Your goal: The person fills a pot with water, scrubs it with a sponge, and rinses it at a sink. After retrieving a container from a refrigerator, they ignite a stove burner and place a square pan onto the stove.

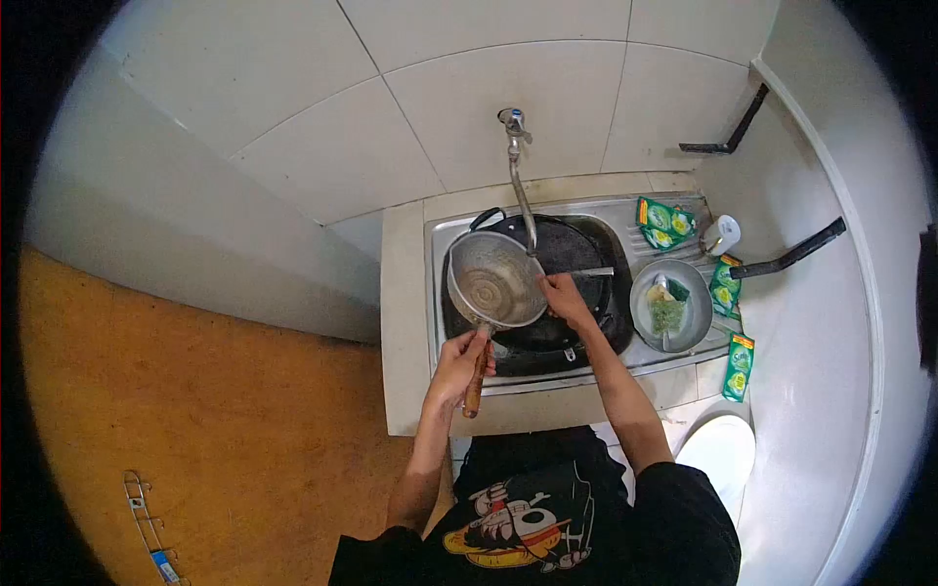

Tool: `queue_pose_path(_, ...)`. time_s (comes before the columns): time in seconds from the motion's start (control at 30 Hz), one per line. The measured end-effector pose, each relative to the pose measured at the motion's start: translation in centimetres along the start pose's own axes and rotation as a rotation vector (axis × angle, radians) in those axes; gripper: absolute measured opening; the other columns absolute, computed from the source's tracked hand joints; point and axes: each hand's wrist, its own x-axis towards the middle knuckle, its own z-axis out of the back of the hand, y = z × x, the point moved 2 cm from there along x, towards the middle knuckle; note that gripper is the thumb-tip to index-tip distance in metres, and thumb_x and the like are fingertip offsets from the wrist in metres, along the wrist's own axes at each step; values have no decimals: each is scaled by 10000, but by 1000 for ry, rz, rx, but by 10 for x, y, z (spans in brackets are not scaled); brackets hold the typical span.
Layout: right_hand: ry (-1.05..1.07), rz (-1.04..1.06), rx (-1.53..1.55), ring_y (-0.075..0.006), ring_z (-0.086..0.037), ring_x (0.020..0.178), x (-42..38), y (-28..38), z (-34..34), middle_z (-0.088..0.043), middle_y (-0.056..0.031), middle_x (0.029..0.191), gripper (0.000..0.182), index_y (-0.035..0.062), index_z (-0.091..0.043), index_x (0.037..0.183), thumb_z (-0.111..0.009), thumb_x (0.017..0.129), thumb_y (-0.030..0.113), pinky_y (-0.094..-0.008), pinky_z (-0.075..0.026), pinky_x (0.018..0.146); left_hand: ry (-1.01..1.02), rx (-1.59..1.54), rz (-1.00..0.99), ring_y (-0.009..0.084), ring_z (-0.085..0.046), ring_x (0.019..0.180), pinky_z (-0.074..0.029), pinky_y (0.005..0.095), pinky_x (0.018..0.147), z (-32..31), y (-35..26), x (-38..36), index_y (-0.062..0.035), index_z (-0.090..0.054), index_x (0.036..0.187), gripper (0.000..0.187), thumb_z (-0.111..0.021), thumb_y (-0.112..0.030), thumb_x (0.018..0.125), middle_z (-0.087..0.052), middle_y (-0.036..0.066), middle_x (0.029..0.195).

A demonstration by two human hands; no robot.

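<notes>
A metal saucepan (486, 276) with a brown wooden handle is tilted over the sink, its inside facing up and showing a stained base. My left hand (457, 367) is closed round the handle near where it joins the pan. My right hand (565, 297) is at the pan's right rim, fingers bent; what they grip, if anything, is too small to tell. Under the pan, a large black pan (559, 244) fills much of the sink basin. The faucet (521, 186) has its spout end just beside the pan's upper right rim.
On the drainboard to the right stand a metal bowl (672, 305) with a sponge-like green item, green packets (666, 223) and a white cup (721, 234). Another green packet (739, 367) lies at the right edge. Black brackets (788, 256) stick out from the right wall.
</notes>
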Motion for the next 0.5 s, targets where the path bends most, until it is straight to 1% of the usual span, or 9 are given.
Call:
queue_pose_path(0.07,58,-226,267,-118,-513,446,-19,16,14,-544,-24,570,373,-16,-614,768,-503,952,288,-269,-422,406,31,-4,21,99,-531,561,-475,234,516,-4,2,-5,-10,-568,864,317,-530,-315,945,-543,22,684)
queue_pose_path(0.13,43,-220,275,-117,-518,453,-25,19,21,-547,-32,588,358,-20,-600,759,-508,947,271,-272,-443,410,65,-7,44,94,-525,560,-467,229,511,-8,6,-6,-14,-570,870,310,-531,-312,945,-547,20,695)
queue_pose_path(0.2,36,-214,284,-116,-522,460,-31,17,25,-550,-39,607,344,-23,-585,750,-514,942,253,-275,-463,414,53,-83,34,89,-516,557,-446,224,496,-10,13,-6,-10,-582,911,298,-538,-303,942,-553,20,716)
queue_pose_path(0.27,38,-160,208,-128,-542,479,-32,15,28,-548,-49,622,311,-25,-563,738,-521,928,218,-288,-494,428,68,-86,45,85,-519,573,-441,216,501,-8,19,-4,-7,-586,934,304,-537,-307,943,-553,17,723)
queue_pose_path(0.33,17,-148,139,-120,-540,479,-35,18,33,-532,-39,606,294,-17,-557,731,-530,917,209,-280,-475,415,79,-93,54,82,-522,589,-435,209,507,-5,24,-3,-5,-591,956,312,-535,-311,943,-554,13,729)
queue_pose_path(0.4,-2,-135,67,-112,-538,478,-37,19,42,-517,-30,590,278,-9,-552,723,-539,907,200,-271,-455,402,115,-196,126,67,-504,607,-410,192,510,-5,28,-4,-3,-589,1031,343,-535,-329,941,-552,-1,763)
queue_pose_path(0.43,3,-149,54,-138,-549,468,-39,20,47,-543,-64,598,286,-15,-547,706,-549,886,207,-303,-449,426,112,-198,126,67,-504,607,-410,192,510,-4,28,-5,-3,-589,1031,343,-535,-329,941,-552,-1,763)
queue_pose_path(0.47,8,-164,43,-163,-559,458,-41,21,50,-569,-99,605,296,-21,-543,688,-558,865,215,-335,-444,450,162,-231,137,58,-489,611,-395,184,510,-5,28,-7,-1,-582,1062,368,-530,-345,942,-547,-10,774)
queue_pose_path(0.5,9,-163,42,-163,-559,458,-43,25,53,-569,-99,605,296,-21,-543,688,-558,865,215,-335,-444,450,214,-264,147,49,-474,614,-380,176,509,-6,28,-9,0,-576,1093,395,-525,-362,942,-543,-19,785)
